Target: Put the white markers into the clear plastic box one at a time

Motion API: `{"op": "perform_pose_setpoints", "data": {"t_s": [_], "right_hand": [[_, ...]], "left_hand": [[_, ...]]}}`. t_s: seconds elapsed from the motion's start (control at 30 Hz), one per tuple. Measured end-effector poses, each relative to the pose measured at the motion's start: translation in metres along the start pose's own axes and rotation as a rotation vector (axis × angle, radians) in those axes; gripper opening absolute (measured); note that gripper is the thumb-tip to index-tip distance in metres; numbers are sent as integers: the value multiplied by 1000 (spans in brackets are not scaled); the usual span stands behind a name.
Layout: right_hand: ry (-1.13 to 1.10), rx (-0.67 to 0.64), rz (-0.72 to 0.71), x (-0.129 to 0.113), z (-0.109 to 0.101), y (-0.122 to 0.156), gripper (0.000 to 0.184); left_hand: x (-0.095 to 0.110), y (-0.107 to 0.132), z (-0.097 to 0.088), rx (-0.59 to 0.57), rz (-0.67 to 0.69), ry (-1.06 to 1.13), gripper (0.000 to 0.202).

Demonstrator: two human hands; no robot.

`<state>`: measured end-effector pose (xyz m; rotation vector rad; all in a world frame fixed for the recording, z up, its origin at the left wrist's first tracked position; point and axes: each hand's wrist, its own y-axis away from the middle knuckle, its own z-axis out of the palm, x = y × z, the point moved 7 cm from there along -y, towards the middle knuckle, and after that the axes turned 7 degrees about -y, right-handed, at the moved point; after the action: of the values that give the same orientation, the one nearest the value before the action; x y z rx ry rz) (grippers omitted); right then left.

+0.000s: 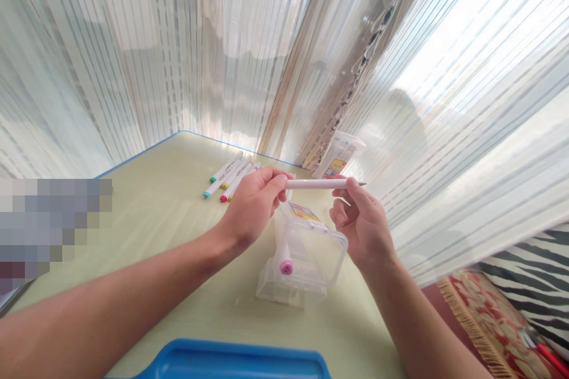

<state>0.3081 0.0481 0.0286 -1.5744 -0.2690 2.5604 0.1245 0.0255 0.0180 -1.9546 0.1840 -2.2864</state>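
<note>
Both hands hold one white marker [316, 184] level above the table. My left hand [254, 202] pinches its left end, fingers closed. My right hand [362, 222] grips near its right end, where a dark tip shows. Below them a clear plastic case [306, 263] lies on the pale green table [169, 231] with a pink-capped marker [285, 265] sticking out of it. Several white markers [229, 177] with coloured caps lie in a row behind my left hand.
A second clear plastic box [340, 155] with a label stands by the sheer striped curtains at the back. A blue tray [235, 361] sits at the near edge. On the right are a zebra-print cloth [533, 278] and a patterned rug.
</note>
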Motion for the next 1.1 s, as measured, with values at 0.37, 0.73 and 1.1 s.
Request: {"op": "perform_pose_setpoints", "data": {"t_s": [0.37,0.73,1.1], "right_hand": [[-19,18,41,3,-2,-2,31],[6,23,37,4,-4,-2,35],[36,36,12,2,-4,-2,33]], "left_hand": [[3,-1,-1,22,34,-43,15],[4,0,-1,18,23,-26,15],[4,1,-3,40,91,-157,24]]}}
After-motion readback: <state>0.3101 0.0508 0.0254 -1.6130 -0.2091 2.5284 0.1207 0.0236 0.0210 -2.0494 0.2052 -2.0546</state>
